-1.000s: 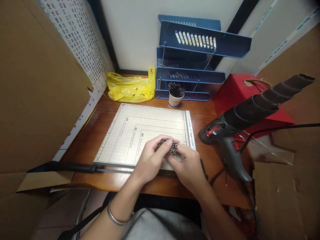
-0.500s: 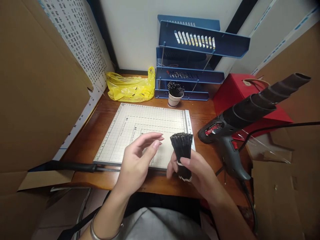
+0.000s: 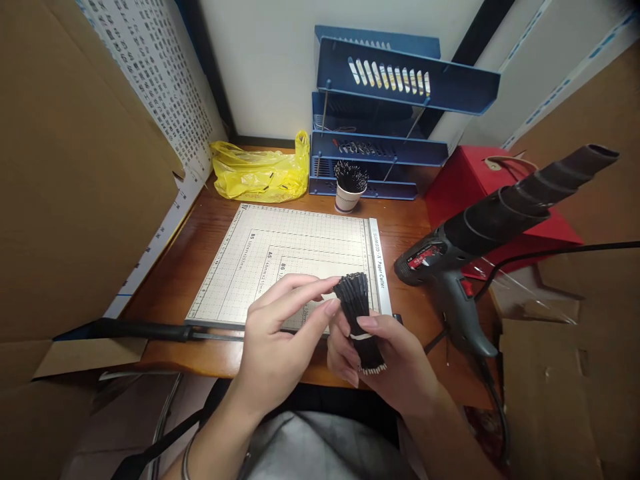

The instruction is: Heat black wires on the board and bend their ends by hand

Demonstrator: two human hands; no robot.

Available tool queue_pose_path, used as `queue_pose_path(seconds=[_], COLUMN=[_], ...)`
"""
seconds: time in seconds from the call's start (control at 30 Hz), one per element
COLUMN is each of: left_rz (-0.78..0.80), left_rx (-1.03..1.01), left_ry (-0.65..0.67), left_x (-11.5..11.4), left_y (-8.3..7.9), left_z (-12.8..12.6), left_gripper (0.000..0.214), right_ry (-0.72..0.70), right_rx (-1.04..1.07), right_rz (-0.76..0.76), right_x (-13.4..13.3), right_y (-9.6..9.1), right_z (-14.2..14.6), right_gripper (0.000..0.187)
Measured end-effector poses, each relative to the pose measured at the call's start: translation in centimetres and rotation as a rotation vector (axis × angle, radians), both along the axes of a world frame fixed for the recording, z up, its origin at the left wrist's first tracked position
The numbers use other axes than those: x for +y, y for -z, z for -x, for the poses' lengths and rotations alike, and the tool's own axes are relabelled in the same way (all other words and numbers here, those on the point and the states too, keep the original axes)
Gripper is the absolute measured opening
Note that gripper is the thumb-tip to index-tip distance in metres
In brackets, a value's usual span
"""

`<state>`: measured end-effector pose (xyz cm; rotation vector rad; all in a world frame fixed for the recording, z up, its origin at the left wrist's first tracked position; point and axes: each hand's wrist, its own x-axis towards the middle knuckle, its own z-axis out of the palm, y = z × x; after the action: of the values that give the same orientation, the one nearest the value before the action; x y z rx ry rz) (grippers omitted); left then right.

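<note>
My right hand [image 3: 385, 347] is wrapped round a bundle of short black wires [image 3: 355, 300], held upright with a slight tilt. A white band [image 3: 359, 336] circles the bundle, and pale tips show at its lower end. My left hand [image 3: 283, 327] is beside the upper left edge of the bundle. Its index fingertip and thumb tip are apart and appear to touch the wires there; whether a single wire lies between them I cannot tell. Below both hands lies a paper cutter [image 3: 225, 267] with a gridded cream board and a black handle [image 3: 145, 330].
A paper cup [image 3: 349, 200] full of black wires stands behind the cutter. Nearby are a yellow plastic bag [image 3: 260, 177] and a blue tiered rack [image 3: 380, 143]. On the right, a heat gun [image 3: 465, 260] with its cord stands before a red box [image 3: 465, 173]. Cardboard [image 3: 75, 167] walls the left side.
My left hand has moved right until its fingertips reach the bundle. The bundle has shifted slightly left and its top now leans left in my right hand.
</note>
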<state>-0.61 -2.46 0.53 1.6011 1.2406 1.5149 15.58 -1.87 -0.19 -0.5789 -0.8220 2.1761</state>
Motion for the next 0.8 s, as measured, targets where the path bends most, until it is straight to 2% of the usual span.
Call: queue_pose_path(seconds=[0.13, 0.27, 0.37, 0.47, 0.6, 0.7, 0.8], left_rz=[0.069, 0.335, 0.433, 0.395, 0.235, 0.182, 0.217], left_rx=[-0.170, -0.413, -0.506, -0.573, -0.716, -0.755, -0.686], left_ry=[-0.007, 0.072, 0.046, -0.061, -0.278, -0.409, -0.406], left_x=[-0.1, -0.2, -0.2, 0.2, 1.3, 1.5, 0.8], left_y=[-0.4, -0.8, -0.6, -0.8, -1.7, -1.5, 0.2], left_z=[-0.3, -0.5, -0.3, 0.7, 3.4, 5.3, 5.9], left_gripper=[0.017, 0.009, 0.010, 0.016, 0.022, 0.023, 0.023], right_ry=[0.043, 0.078, 0.072, 0.040, 0.002, 0.038, 0.114], right_rx=[-0.055, -0.134, -0.211, -0.257, -0.359, -0.608, -1.150], right_rz=[-0.016, -0.040, -0.078, -0.110, -0.167, -0.346, -0.703], right_x=[0.0, 0.3, 0.4, 0.2, 0.5, 2.9, 7.9], right_y=[0.1, 0.1, 0.1, 0.2, -0.2, -1.6, -3.7], right_z=[0.1, 0.2, 0.2, 0.0, -0.9, -1.3, -0.3], right_gripper=[0.037, 0.040, 0.041, 0.042, 0.042, 0.045, 0.043])
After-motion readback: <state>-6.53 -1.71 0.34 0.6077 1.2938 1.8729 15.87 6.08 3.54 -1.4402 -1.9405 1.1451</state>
